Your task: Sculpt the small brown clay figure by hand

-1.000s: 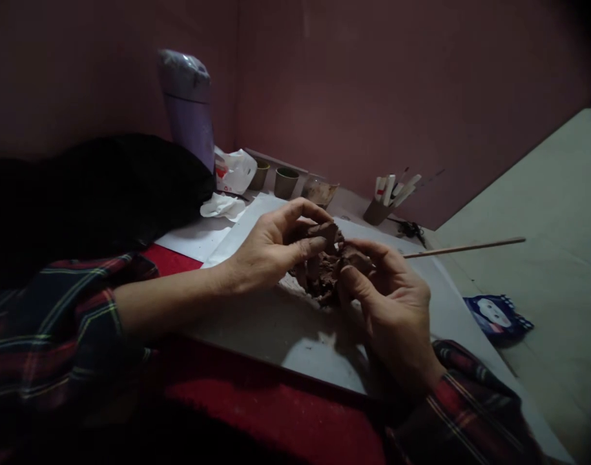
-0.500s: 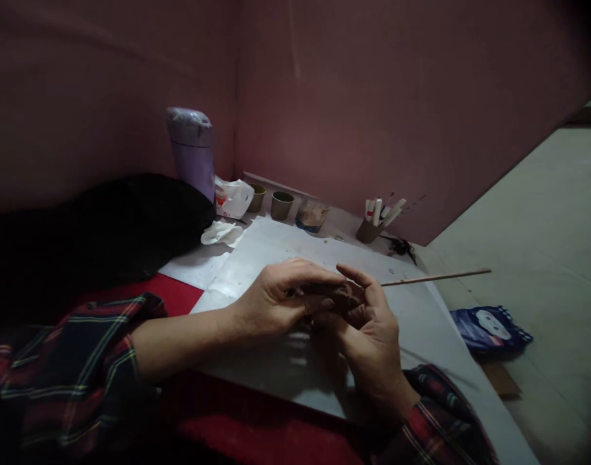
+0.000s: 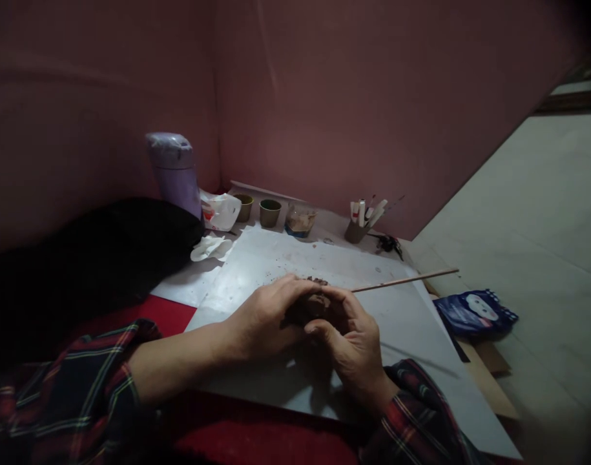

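A lump of brown clay (image 3: 311,306) is pressed between both my hands above a grey work board (image 3: 411,323). My left hand (image 3: 263,318) cups it from the left, fingers curled over the top. From the right, my right hand (image 3: 354,345) wraps it with thumb and fingers closed. Most of the clay is hidden by the fingers. A thin wooden stick (image 3: 404,280) lies on the board just beyond my right hand.
Against the pink wall stand a purple flask (image 3: 173,173), a white plastic bag (image 3: 220,210), two small cups (image 3: 270,212), a clear dish (image 3: 300,221) and a holder of pens (image 3: 360,221). Dark cloth (image 3: 92,258) lies left. A blue packet (image 3: 474,311) lies right on the floor.
The loose clay pieces I was picking at have been gathered into one lump squeezed between both hands. My hands have lowered toward the board, and the view has tilted down.
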The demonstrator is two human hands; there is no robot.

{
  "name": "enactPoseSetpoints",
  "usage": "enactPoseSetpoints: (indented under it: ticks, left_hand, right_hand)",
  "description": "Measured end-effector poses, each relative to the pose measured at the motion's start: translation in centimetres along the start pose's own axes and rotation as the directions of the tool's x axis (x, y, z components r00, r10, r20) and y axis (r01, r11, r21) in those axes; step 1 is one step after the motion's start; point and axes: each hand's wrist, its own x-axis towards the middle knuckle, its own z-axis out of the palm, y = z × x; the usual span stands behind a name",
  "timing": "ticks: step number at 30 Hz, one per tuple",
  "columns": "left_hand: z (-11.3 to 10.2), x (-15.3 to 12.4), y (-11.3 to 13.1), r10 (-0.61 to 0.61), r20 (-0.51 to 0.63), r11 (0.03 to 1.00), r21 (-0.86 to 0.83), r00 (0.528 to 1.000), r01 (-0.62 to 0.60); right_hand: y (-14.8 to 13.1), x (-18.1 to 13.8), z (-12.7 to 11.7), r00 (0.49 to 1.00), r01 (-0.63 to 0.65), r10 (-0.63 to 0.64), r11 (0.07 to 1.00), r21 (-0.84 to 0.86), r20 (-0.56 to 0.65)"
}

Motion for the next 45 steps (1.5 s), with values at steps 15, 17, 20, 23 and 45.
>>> enactPoseSetpoints:
  ticks: [15,17,20,23,45]
  left_hand:
    - [-1.0,0.0,0.1,-0.073,-0.045,0.931,-0.361,0.996,0.052]
    - [-1.1,0.1,0.3,-0.168,-0.041,0.884,-0.448,0.985,0.132]
    - [-1.2,0.2,0.5,-0.344,0.026,0.738,-0.610,0.939,0.287]
    - [-1.4,0.5,0.6,-0.445,0.098,0.595,-0.711,0.890,0.376]
    - [-0.9,0.5,-0.5,-0.404,0.334,0.220,-0.868,0.851,0.446]
  right_hand:
    - [-0.1,-0.4,-0.5,0.989,0.145,-0.145,0.969,-0.200,0.012]
    - [-0.2,-0.3,-0.5,0.993,0.115,-0.115,0.978,-0.174,0.015]
    - [-0.6,0.0,-0.3,0.999,0.031,-0.033,0.993,-0.114,-0.016]
    - [-1.3,0.5,0.0,0.995,-0.090,0.089,0.996,-0.009,-0.034]
    - [-0.5,0.4,-0.2,0.908,0.418,-0.372,0.777,-0.470,0.192]
